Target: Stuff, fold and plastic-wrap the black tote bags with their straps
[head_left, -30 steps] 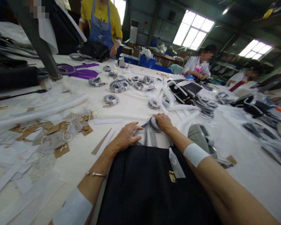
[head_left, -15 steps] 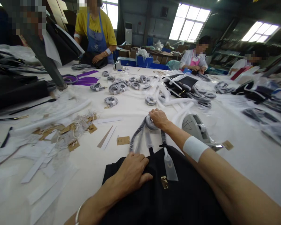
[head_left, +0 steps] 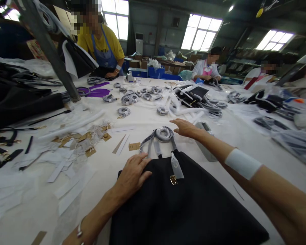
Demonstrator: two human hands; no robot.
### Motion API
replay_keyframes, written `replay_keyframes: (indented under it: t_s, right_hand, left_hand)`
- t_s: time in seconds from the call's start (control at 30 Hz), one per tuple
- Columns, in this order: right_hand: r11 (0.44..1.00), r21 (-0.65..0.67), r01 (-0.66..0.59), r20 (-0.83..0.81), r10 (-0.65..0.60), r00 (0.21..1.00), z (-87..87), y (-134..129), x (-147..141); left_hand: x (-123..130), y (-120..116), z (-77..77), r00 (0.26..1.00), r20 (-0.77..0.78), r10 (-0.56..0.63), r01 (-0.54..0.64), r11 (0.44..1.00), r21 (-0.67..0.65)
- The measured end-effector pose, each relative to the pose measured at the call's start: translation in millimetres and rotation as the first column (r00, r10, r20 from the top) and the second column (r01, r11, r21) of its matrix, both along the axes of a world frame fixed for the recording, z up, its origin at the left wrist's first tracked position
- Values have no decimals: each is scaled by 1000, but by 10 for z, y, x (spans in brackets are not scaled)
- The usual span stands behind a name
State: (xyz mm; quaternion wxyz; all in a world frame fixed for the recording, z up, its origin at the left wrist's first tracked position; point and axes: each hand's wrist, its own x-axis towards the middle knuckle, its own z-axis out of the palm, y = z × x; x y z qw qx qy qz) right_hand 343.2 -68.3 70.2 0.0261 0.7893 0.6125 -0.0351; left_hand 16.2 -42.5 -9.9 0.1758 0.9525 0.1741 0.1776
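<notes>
A black bag (head_left: 183, 204) lies on the white table, its wrapped handles pointing away from me. On its front are a gold clasp (head_left: 173, 180) and a plastic-covered tab (head_left: 176, 166). Between the handles rests a coiled, wrapped strap (head_left: 163, 134). My left hand (head_left: 135, 172) lies on the bag's upper left edge, fingers apart. Just right of the coil, my right hand (head_left: 185, 128) hovers with fingers stretched out, holding nothing. A grey device (head_left: 206, 146) is partly hidden under my right forearm.
Tags (head_left: 90, 151) and paper strips (head_left: 56, 171) litter the left side. Several coiled straps (head_left: 123, 111) lie farther back. Black bags (head_left: 193, 92) are piled behind my right hand. A slanted metal post (head_left: 57, 64) stands at left. People work across the table.
My right hand has let go of the coiled strap and moved right, its fingers now extended. The view has shifted, showing more of the bag. My left hand still rests at its edge.
</notes>
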Motion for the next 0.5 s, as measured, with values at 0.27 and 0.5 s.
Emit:
replay_keyframes:
  t_s: [0.27,0.5]
  right_hand:
    - [895,-321,310,-753,-440,490,47,-2010,-313]
    - [937,-77,340,-767,-273,581,-216,-2486,-1138]
  left_hand:
    - [-696,21,-305,882,-123,454,-463,791,-400]
    - [-705,-147,-73,881,-6,473,-378,697,-609]
